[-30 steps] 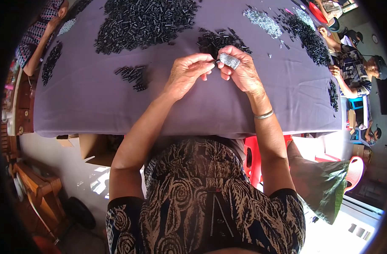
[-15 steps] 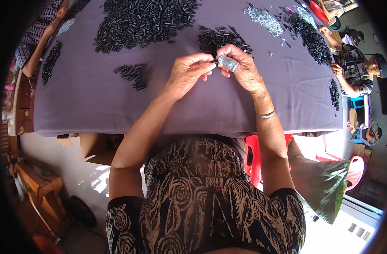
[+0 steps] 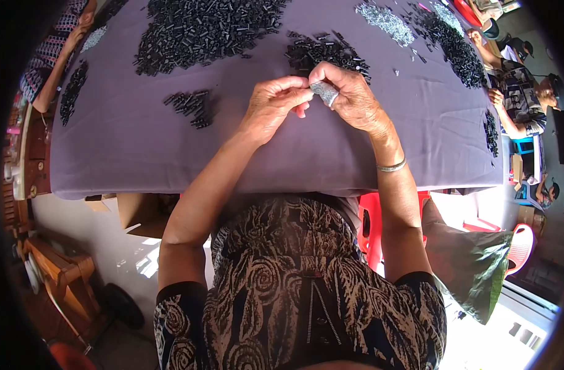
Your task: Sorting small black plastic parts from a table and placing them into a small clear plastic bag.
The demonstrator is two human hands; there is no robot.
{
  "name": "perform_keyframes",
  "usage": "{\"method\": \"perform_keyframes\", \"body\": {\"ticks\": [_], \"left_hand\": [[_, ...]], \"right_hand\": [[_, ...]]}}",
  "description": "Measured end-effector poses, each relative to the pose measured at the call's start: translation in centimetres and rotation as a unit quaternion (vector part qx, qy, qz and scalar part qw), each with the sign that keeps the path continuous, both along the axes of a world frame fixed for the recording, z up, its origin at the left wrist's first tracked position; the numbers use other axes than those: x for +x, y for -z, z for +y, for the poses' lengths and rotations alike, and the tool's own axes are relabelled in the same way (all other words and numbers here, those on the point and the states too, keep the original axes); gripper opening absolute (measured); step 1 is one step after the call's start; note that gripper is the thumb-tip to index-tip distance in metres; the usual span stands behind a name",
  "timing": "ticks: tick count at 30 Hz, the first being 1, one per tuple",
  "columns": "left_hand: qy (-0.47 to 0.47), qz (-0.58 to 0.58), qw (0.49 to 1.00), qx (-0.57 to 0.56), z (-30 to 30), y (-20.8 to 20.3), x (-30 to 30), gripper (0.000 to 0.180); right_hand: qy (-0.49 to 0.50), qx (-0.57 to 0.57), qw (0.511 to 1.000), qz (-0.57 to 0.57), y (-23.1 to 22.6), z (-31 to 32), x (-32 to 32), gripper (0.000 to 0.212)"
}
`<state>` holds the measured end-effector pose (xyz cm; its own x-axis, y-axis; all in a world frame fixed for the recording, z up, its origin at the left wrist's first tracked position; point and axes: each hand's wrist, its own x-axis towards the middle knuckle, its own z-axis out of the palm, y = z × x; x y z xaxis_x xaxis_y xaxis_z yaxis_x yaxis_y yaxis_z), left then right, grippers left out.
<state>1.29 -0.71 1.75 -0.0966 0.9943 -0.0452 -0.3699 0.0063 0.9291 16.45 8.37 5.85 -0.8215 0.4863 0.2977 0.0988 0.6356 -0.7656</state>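
My left hand (image 3: pixel 271 106) and my right hand (image 3: pixel 355 102) meet fingertip to fingertip above the cloth-covered table. Both are closed in a pinch. Whatever lies between the fingertips is too small and hidden to make out. A grey sleeve-like wrap (image 3: pixel 324 93) covers a finger of my right hand, and a bangle (image 3: pixel 391 166) circles that wrist. Just beyond my hands lies a pile of small black cylindrical pieces (image 3: pixel 319 52). To the left of my left hand is a smaller group of the same black pieces (image 3: pixel 191 106).
A large heap of black pieces (image 3: pixel 202 37) spreads across the far left of the purple tablecloth (image 3: pixel 134 142). Small silvery parts (image 3: pixel 385 23) lie at the far right, near another black heap (image 3: pixel 457 58). People sit at both sides, one (image 3: pixel 519 102) at the right edge.
My right fingers have shifted slightly left and the grey wrap has turned. A tiny dark piece seen between the fingertips before is now hidden.
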Motion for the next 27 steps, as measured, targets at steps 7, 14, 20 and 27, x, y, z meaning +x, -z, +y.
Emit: {"method": "perform_keyframes", "body": {"ticks": [7,14,20,27], "left_hand": [[-0.018,0.002,0.999,0.029,0.6,0.0,0.2,0.022],[-0.039,-0.019,0.998,0.042,0.4,0.0,0.6,0.022],[-0.037,-0.030,0.992,0.116,0.4,0.6,0.5,0.018],[-0.017,-0.024,0.991,0.130,0.4,0.2,1.0,0.015]], "right_hand": [[0.002,-0.299,0.953,0.055,0.6,0.6,0.5,0.014],[0.001,-0.423,0.896,0.136,2.0,0.8,1.0,0.048],[-0.012,-0.479,0.876,0.051,2.1,-0.9,-0.3,0.068],[-0.131,-0.572,0.800,0.125,4.0,-0.6,0.3,0.036]]}}
